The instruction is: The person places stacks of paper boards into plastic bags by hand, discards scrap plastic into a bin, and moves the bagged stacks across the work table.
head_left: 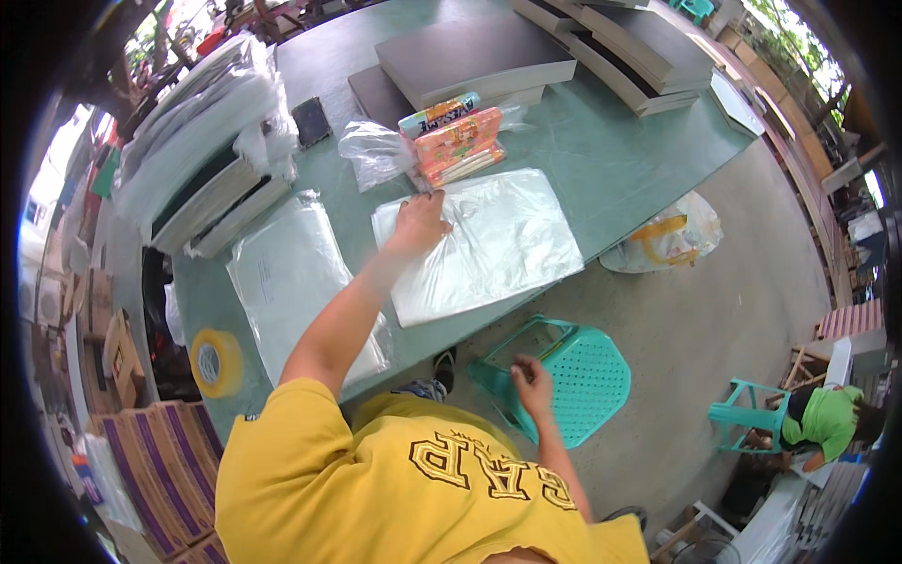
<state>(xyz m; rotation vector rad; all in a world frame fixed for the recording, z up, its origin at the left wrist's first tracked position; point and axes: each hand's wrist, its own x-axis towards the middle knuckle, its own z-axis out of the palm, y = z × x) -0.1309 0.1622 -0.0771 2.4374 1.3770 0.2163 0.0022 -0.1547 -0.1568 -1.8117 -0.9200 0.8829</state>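
My left hand (423, 224) rests at the far left part of a stack of clear plastic bags (507, 244) on the green table, its fingers bent and closed on the wrinkled top bag. Out past the table's near edge, above a teal plastic stool (592, 385), hangs my right hand (533, 383). It holds nothing visible; its fingers are loosely bent, the thumb apart from them. To the left of the bag stack lies a second flat pile of clear plastic sleeves (296, 282), partly behind my left forearm. Just beyond my left hand sits a plastic-wrapped orange pack (458, 143) with a small blue packet (438, 115).
Thick dark-covered book stacks (474, 56) fill the table's far side. Plastic-wrapped books (211, 141) pile up at left, near a small dark block (311, 122) and a tape roll (216, 363). A filled plastic bag (667, 235) stands beyond the right edge. A person in green (827, 423) sits far right.
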